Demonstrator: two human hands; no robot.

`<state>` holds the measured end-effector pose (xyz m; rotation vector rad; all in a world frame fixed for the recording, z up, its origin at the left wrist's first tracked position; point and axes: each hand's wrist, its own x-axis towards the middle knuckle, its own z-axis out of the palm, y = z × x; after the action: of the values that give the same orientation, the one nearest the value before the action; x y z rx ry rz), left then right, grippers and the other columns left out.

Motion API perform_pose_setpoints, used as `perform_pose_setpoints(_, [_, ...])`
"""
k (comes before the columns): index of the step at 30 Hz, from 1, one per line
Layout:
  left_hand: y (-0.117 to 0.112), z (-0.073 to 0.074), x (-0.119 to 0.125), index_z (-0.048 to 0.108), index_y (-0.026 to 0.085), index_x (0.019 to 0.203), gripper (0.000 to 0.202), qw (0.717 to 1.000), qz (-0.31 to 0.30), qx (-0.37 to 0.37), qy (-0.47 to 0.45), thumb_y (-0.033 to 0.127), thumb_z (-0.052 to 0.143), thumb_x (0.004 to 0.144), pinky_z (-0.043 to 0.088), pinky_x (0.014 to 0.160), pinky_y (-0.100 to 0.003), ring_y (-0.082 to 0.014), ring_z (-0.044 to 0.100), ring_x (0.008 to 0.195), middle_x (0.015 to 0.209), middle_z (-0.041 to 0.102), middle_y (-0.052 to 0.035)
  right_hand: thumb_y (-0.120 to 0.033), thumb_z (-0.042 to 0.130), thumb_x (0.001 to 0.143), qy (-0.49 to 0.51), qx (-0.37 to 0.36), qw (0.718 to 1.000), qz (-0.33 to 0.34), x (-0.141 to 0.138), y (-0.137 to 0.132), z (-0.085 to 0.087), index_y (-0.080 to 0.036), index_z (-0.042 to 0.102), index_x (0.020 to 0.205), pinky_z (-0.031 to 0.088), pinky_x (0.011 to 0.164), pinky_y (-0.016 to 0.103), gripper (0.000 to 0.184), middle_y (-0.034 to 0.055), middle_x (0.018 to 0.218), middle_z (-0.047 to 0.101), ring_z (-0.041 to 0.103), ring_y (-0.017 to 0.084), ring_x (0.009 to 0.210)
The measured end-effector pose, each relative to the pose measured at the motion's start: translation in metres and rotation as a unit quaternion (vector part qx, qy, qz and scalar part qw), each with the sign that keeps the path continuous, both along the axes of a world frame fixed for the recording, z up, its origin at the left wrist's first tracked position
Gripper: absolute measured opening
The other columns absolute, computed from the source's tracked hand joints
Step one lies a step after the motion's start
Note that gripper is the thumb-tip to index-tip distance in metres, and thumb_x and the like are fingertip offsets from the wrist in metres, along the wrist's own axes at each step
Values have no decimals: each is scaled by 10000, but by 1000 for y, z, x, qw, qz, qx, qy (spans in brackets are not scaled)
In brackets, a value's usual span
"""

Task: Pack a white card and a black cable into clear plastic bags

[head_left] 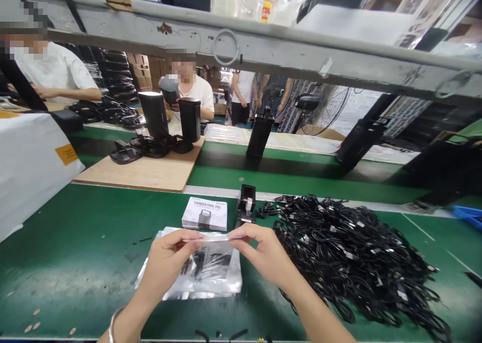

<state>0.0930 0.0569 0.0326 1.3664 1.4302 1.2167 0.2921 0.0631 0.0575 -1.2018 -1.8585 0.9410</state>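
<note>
Your green bench (86, 242): clear bags (226, 282) stacked near centre, booklets (205, 213) & tape dispenser (246, 202) just beyond, black cable heap (357, 252) to the right, wooden board (150, 175) far left, white-covered block (30, 172) at left edge.

Bright, even light; warped edges.

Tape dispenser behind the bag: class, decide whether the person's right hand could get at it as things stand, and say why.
Probably yes: the tape dispenser stands just beyond the right hand, nothing between them. But that hand is pinching the clear bag and must let go first.
</note>
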Motion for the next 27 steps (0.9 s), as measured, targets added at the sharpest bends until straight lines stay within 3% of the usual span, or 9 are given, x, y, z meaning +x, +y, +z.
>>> perform_pose_setpoints(2, [1,-1,-3,700,221,662,98,1000,-22,-5,5,304,652,644,493,611,-268,-193,627,673,730,714,-26,-176,546,783,10,17,1000,-8,2,1,-3,-198,683,805,465,705,270,141,19,784,688,611,158,742])
perform_pose_setpoints(6, [4,-4,-13,674,203,657,109,998,-57,-7,-25,282,611,698,473,798,-308,-225,621,887,875,710,-54,-69,496,760,39,68,997,0,8,3,-10,-215,686,810,473,742,273,245,10,813,688,618,149,786])
perform_pose_setpoints(10, [8,-5,-13,545,196,1058,402,978,-74,-43,-189,452,556,749,449,859,-365,-241,589,995,1048,655,-95,-24,487,742,50,96,994,15,9,3,-19,-214,689,809,480,745,269,285,13,817,681,617,140,790])
perform_pose_setpoints(12, [9,-7,-6,516,194,1101,489,975,-112,-59,-185,473,603,709,465,808,-316,-223,598,954,1026,658,-87,-26,483,751,47,109,993,25,7,2,-22,-220,691,806,480,742,266,289,17,832,674,614,139,801])
perform_pose_setpoints(15, [7,-10,9,615,177,873,310,984,-116,-96,-99,420,652,684,447,591,-216,-145,594,661,719,664,-10,-75,467,788,34,116,992,21,8,4,-24,-230,678,842,471,764,275,267,23,873,660,605,148,841])
perform_pose_setpoints(19, [4,-14,18,609,173,771,278,987,-65,-109,-98,440,623,696,352,452,-186,-97,488,488,570,588,39,-304,460,833,-3,50,984,-173,19,17,-29,-185,593,989,470,691,309,237,79,999,585,597,151,684])
perform_pose_setpoints(21, [3,-16,16,602,173,818,301,988,-48,-110,-96,447,618,696,347,446,-186,-101,492,489,592,606,31,-400,478,805,-29,-8,969,-244,24,27,-33,-169,613,886,456,671,326,279,87,968,575,572,140,580])
perform_pose_setpoints(24, [5,-21,11,592,175,857,312,993,-42,-91,-70,450,602,709,398,522,-207,-135,550,584,663,639,8,-449,524,755,-23,-71,966,-247,25,41,-41,-165,614,662,453,625,311,312,48,755,603,556,131,480])
perform_pose_setpoints(27, [6,-25,9,585,180,849,304,995,-39,-77,-46,457,584,722,425,589,-225,-157,575,654,694,644,4,-434,510,760,27,-122,963,-240,17,45,-44,-166,599,712,458,516,265,286,15,638,606,582,138,452])
